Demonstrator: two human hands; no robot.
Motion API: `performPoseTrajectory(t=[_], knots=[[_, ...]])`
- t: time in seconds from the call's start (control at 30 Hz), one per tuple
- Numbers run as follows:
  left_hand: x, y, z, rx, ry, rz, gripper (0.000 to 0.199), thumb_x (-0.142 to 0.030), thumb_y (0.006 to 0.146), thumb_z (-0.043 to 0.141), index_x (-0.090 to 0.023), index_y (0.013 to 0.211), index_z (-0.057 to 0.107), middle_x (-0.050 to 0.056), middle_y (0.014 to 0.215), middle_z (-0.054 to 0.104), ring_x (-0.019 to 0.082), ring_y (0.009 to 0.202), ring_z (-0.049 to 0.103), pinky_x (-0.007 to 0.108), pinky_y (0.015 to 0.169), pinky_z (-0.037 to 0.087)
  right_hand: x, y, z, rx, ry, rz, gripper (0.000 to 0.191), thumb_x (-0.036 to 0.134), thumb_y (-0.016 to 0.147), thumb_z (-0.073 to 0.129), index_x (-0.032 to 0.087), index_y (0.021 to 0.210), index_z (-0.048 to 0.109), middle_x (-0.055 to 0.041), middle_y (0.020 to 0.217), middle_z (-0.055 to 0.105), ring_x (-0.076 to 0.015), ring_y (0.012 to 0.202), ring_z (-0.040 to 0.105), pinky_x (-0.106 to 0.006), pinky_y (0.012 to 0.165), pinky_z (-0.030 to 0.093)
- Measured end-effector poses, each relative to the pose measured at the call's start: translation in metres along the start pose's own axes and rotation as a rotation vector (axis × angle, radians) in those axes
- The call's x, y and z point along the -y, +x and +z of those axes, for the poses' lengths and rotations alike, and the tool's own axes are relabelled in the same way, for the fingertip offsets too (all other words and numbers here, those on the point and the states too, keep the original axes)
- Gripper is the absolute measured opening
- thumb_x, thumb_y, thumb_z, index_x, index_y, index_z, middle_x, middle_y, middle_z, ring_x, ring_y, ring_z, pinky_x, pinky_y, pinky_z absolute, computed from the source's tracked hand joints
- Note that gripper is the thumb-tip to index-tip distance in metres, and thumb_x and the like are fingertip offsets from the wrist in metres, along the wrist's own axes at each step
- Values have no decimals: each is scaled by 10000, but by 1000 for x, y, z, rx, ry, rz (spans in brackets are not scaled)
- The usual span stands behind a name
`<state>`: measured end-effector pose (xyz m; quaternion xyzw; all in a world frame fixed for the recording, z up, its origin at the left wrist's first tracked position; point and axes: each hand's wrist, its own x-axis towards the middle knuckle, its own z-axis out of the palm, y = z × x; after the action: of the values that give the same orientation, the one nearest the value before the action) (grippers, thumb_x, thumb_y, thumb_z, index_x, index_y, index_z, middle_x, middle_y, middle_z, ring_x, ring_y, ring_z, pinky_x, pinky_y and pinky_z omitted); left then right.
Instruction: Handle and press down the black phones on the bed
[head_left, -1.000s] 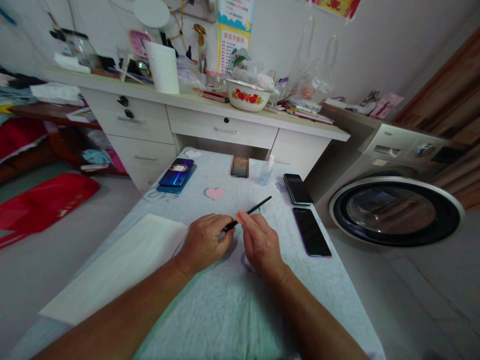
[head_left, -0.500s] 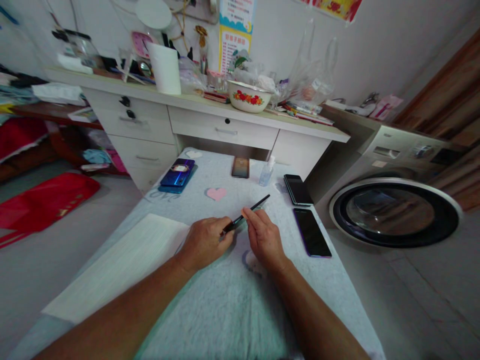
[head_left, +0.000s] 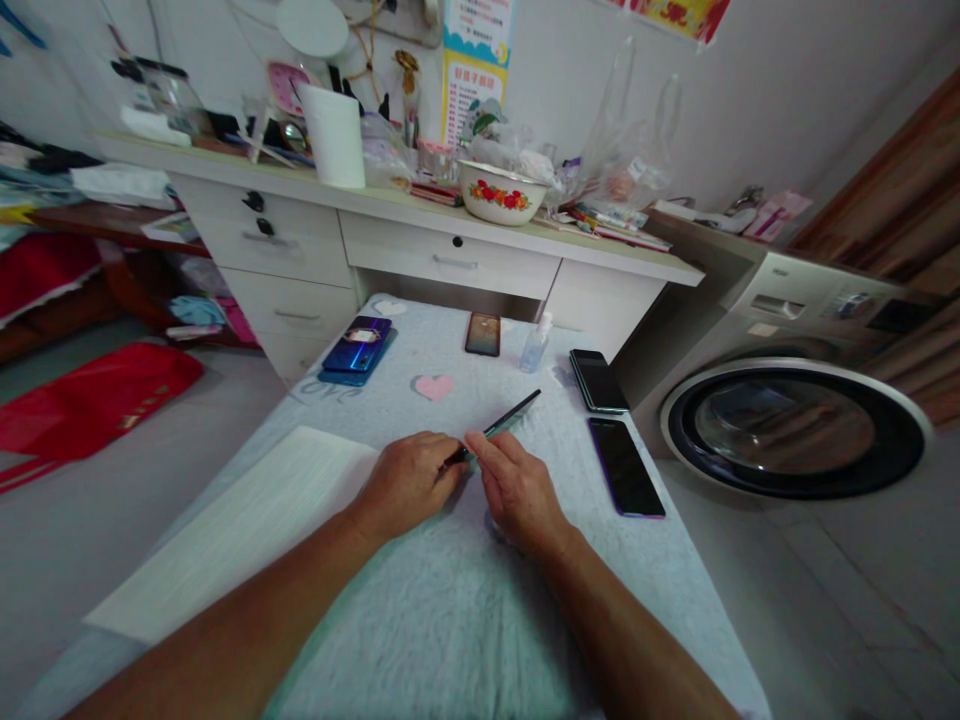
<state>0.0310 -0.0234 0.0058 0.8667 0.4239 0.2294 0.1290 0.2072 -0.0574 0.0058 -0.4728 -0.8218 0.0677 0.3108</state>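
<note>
A thin dark phone [head_left: 514, 411], seen almost edge-on, slants up to the right above the table. My left hand [head_left: 409, 485] is closed around its near end. My right hand [head_left: 523, 490] is closed against the phone's near part, its index finger across the edge and the other fingers bent together. Whether those fingers also hold something small is hidden. Right of my hands lie a black-screened phone [head_left: 626, 467] and, behind it, a stack of phones [head_left: 598, 380]. A clear spray bottle [head_left: 535, 345] stands beyond, beside a brownish phone [head_left: 482, 334].
Blue phones [head_left: 357, 347] lie stacked at the table's far left. A long pale sheet [head_left: 240, 530] covers the left side. Behind the table is a white desk [head_left: 450, 262] bearing a flowered bowl [head_left: 501, 193]. A washing machine [head_left: 795, 330] stands at right.
My right hand has slid left and slightly down along the phone, closer to my left hand. The phone is turned slightly, showing a little more of its face.
</note>
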Motion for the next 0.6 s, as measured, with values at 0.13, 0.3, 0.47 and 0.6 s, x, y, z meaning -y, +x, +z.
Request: performPoseTrajectory(t=[0.13, 0.3, 0.47, 0.6], knots=[[1, 0, 1, 1, -12, 19, 189, -270, 904, 470, -181, 831, 621, 22, 761, 643, 168, 741, 594, 272, 679, 399, -10, 1, 0, -49, -9, -4, 363, 162, 949, 362, 229, 1264, 530, -60, 1005, 592, -153, 895, 593, -242, 780, 503], [1, 0, -1, 12, -34, -14, 234, -308, 916, 460, -179, 825, 633, 20, 762, 642, 161, 718, 598, 260, 648, 387, -28, 1, -3, -133, -40, 68, 379, 147, 939, 383, 208, 1283, 532, -61, 996, 592, -150, 884, 599, -244, 799, 502], [-1, 0, -5, 9, -67, -72, 213, -281, 900, 475, -182, 789, 628, 8, 733, 639, 151, 681, 595, 248, 610, 358, -39, 1, -9, -179, -76, 123, 382, 137, 933, 385, 201, 1273, 548, -70, 1049, 605, -162, 935, 603, -255, 843, 490], [1, 1, -6, 11, -68, -86, 219, -278, 888, 480, -177, 746, 614, 4, 707, 627, 147, 656, 587, 245, 595, 341, -45, 1, -16, -214, -132, 191, 367, 149, 937, 389, 200, 1252, 571, -68, 1007, 614, -164, 904, 608, -257, 825, 485]])
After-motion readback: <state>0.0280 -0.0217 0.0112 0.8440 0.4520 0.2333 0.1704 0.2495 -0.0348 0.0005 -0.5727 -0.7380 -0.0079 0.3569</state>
